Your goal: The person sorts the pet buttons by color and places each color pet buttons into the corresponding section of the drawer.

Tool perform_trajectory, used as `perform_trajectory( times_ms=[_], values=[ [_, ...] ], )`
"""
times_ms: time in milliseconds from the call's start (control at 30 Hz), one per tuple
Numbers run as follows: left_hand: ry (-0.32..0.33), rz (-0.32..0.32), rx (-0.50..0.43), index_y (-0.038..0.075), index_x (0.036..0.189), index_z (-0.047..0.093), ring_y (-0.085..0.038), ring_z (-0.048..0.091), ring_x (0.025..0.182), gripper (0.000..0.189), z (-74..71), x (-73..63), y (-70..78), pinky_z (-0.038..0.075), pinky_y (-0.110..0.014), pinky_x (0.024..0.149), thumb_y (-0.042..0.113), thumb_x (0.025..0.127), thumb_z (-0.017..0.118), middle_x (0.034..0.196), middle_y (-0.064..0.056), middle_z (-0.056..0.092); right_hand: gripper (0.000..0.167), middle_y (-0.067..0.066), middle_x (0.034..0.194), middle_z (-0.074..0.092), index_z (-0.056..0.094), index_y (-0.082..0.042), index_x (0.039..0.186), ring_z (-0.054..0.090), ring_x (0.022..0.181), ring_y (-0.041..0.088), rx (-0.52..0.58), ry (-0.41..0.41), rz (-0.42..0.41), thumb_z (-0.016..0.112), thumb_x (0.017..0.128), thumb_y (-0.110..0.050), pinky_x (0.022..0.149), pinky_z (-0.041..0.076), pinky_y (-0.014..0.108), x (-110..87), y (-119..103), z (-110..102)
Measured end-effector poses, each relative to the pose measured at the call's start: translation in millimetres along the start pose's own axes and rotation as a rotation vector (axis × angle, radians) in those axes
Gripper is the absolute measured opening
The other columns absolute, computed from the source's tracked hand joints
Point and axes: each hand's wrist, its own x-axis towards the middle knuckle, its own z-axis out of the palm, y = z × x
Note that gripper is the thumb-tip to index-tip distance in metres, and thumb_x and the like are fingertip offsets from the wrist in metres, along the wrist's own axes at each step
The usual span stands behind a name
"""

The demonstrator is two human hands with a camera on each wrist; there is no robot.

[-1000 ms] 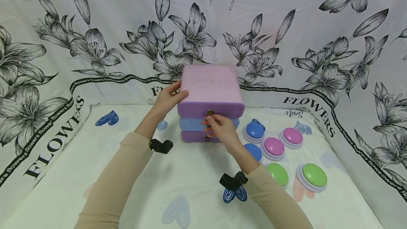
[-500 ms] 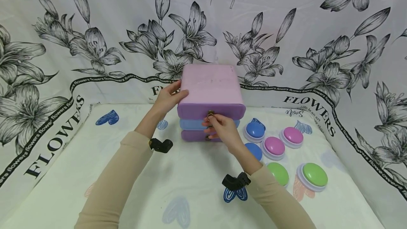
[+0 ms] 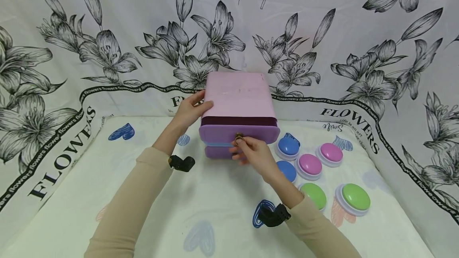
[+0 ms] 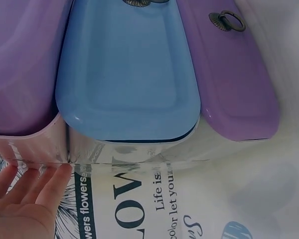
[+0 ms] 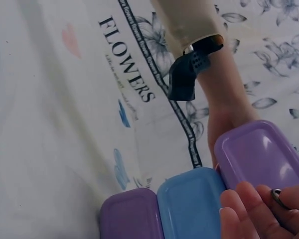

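A small three-drawer cabinet with a pink top (image 3: pixel 238 92) stands at the back middle in the head view. Its purple top drawer (image 3: pixel 218 133) is pulled partway out, with a dark gap behind the front. My right hand (image 3: pixel 256 156) pinches the brass ring pull (image 5: pixel 276 195) of this drawer between thumb and index finger. The left hand (image 3: pixel 188 114) presses on the cabinet's left side, thumb near the top edge; its fingers (image 4: pixel 52 186) look straight in the left wrist view. Below sit a blue drawer (image 4: pixel 129 74) and a lower purple drawer (image 4: pixel 234 74), each with a ring pull.
Several dome-topped push buttons lie right of the cabinet: blue (image 3: pixel 288 145), pink (image 3: pixel 331 152) and green (image 3: pixel 356 196) ones. My right forearm passes over the nearer ones. A flower-printed white cloth (image 3: pixel 157 67) hangs close behind the cabinet.
My right hand has drawn the purple top drawer toward me, and a dark gap has appeared under the pink top. The left hand has stayed on the cabinet's side.
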Motion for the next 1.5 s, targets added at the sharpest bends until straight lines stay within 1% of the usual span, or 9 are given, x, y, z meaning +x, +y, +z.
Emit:
perform_trajectory(
  times_ms=[100,333,533,667,800,900,1133,1267,1500],
  values=[
    [-0.003,0.002,0.008,0.011,0.144,0.031,-0.027,0.039,0.129,0.065,-0.6,-0.1,0.5,0.038,-0.044,0.102,0.027,0.088,0.061,0.146,-0.009,0.034,0.029,0.006,0.094,0.07,0.066,-0.008,0.105,0.068,0.078,0.017,-0.007,-0.006,-0.001,0.05,0.096,-0.03,0.065,0.056,0.031,-3.8,0,0],
    [0.014,0.022,0.037,0.019,0.144,0.034,-0.025,0.041,0.128,0.068,-4.2,15.4,-21.0,0.039,-0.045,0.101,0.038,0.086,0.063,0.146,-0.004,0.035,0.031,0.006,0.094,0.07,0.066,-0.009,0.107,0.067,0.079,0.018,-0.035,-0.032,-0.02,0.051,0.095,-0.033,0.066,0.056,0.032,-14.2,3,1],
    [0.015,0.022,0.038,0.019,0.143,0.034,-0.024,0.041,0.128,0.068,-4.0,15.3,-20.8,0.039,-0.044,0.101,0.038,0.085,0.064,0.145,-0.003,0.036,0.035,0.007,0.095,0.07,0.065,-0.009,0.107,0.067,0.08,0.019,-0.052,-0.042,-0.031,0.049,0.095,-0.037,0.066,0.056,0.032,-21.6,6,0],
    [0.007,0.017,0.023,0.019,0.144,0.034,-0.024,0.04,0.128,0.068,-3.5,15.5,-20.3,0.039,-0.043,0.101,0.036,0.085,0.064,0.146,-0.003,0.035,0.032,0.009,0.096,0.07,0.065,-0.008,0.108,0.067,0.08,0.02,-0.05,-0.039,-0.012,0.049,0.095,-0.033,0.066,0.056,0.032,-26.0,5,0],
    [-0.002,0.017,0.0,0.018,0.144,0.033,-0.025,0.038,0.129,0.068,-3.2,15.4,-19.5,0.038,-0.044,0.103,0.034,0.085,0.064,0.147,-0.004,0.033,0.029,0.012,0.097,0.069,0.064,-0.005,0.11,0.067,0.084,0.027,-0.051,-0.05,-0.004,0.048,0.097,-0.025,0.066,0.056,0.036,-30.5,5,0],
    [-0.001,0.018,-0.002,0.018,0.144,0.033,-0.025,0.037,0.13,0.068,-3.3,15.2,-19.5,0.037,-0.044,0.103,0.034,0.085,0.064,0.147,-0.004,0.033,0.029,0.013,0.097,0.069,0.063,-0.003,0.111,0.066,0.086,0.031,-0.052,-0.06,-0.003,0.048,0.097,-0.024,0.067,0.056,0.037,-35.2,5,1],
    [0.004,0.018,0.027,0.02,0.144,0.033,-0.024,0.038,0.13,0.068,-4.4,17.2,-22.5,0.038,-0.044,0.103,0.037,0.085,0.064,0.146,-0.003,0.034,0.035,0.012,0.095,0.069,0.064,-0.006,0.11,0.066,0.081,0.024,-0.062,-0.076,-0.023,0.05,0.095,-0.034,0.064,0.056,0.031,-46.9,9,3],
    [-0.005,0.01,0.017,0.017,0.144,0.032,-0.025,0.036,0.131,0.068,-5.2,15.2,-19.7,0.036,-0.045,0.104,0.034,0.086,0.063,0.147,-0.004,0.033,0.037,0.011,0.094,0.069,0.065,-0.006,0.109,0.066,0.08,0.022,-0.062,-0.092,-0.04,0.05,0.094,-0.037,0.064,0.056,0.031,-52.3,13,3],
    [-0.022,0.006,0.019,0.01,0.145,0.029,-0.027,0.034,0.132,0.067,-2.7,1.6,-0.2,0.037,-0.044,0.103,0.027,0.088,0.06,0.148,-0.009,0.031,0.039,0.009,0.093,0.069,0.065,-0.008,0.109,0.067,0.08,0.018,-0.08,-0.116,-0.056,0.048,0.095,-0.039,0.062,0.056,0.03,-62.6,17,2]
  ],
)
